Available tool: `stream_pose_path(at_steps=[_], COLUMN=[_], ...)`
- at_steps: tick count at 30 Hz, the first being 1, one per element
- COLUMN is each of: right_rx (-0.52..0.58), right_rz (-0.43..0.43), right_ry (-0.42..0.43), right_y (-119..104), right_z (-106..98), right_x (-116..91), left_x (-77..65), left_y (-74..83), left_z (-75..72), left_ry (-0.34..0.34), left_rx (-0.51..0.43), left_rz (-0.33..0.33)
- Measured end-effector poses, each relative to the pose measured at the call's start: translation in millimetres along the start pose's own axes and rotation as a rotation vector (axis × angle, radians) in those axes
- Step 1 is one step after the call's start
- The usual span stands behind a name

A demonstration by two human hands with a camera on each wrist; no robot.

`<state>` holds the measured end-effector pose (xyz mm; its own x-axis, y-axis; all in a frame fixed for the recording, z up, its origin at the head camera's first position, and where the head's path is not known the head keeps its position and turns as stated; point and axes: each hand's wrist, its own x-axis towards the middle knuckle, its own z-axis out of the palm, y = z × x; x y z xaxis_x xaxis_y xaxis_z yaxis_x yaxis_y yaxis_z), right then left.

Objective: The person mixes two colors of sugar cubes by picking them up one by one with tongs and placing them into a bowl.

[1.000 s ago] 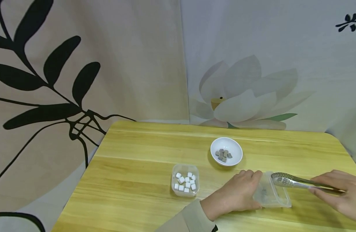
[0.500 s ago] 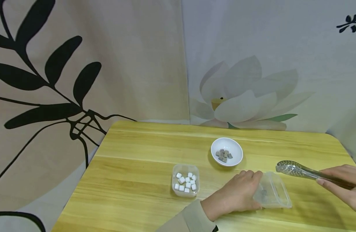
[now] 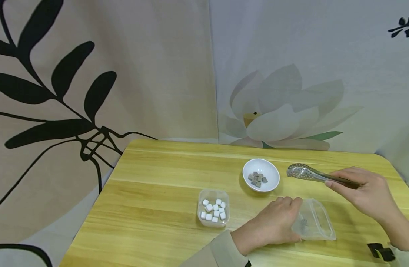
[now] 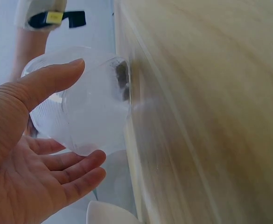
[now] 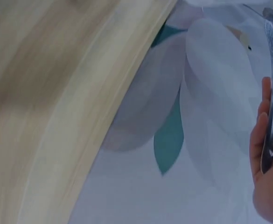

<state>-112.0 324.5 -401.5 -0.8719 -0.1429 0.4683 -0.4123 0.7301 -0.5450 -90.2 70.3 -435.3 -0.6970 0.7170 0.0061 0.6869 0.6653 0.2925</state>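
My left hand (image 3: 274, 222) holds a clear plastic container (image 3: 312, 220), tilted with its opening toward the right. Through its wall, a few dark grey pieces (image 4: 122, 77) show in the left wrist view. Thumb and fingers lie on opposite sides of the container there. My right hand (image 3: 364, 189) grips metal tongs (image 3: 311, 173) above the table, their perforated tips pointing left toward a white bowl (image 3: 272, 183). A small grey piece (image 5: 269, 14) is pinched between the tips in the right wrist view. Several grey cubes (image 3: 258, 178) lie in the bowl.
A second clear container (image 3: 204, 222) with several white cubes (image 3: 215, 213) stands left of my left hand. Everything rests on a wooden table (image 3: 151, 207). Behind its far edge hangs a printed curtain (image 3: 171, 74).
The tongs have come out of the tilted container's opening, lifted, and moved left toward the bowl with my right hand. My left hand and the container have stayed in place.
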Motion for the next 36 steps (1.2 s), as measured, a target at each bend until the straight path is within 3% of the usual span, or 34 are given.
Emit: stream_pose_path(at_steps=[5,13,22,30,36], right_rx=[-0.001,-0.065,-0.074,-0.039,0.029], right_rz=[0.051,-0.025,0.100,0.059,0.166], right_ry=[-0.076,-0.077,-0.139,-0.010,0.015], right_y=[-10.1,-11.4,-5.2,7.6,21.1], right_z=[21.5,37.7,17.2,-3.6,-14.5], right_x=[17.7,22.0,14.6,-7.0,-32.5], left_x=[0.8,0.8,1.0,0.4,-0.5], left_y=[-1.7,-0.6,-0.8,0.8,1.2], left_z=[0.9,1.4,-0.4,-2.8,-2.0], left_ry=[0.005,-0.001,0.000,-0.005,-0.005], left_rx=[-0.005,0.008,0.015,0.004,0.017], left_rz=[0.011,0.011,0.003,-0.006,-0.003])
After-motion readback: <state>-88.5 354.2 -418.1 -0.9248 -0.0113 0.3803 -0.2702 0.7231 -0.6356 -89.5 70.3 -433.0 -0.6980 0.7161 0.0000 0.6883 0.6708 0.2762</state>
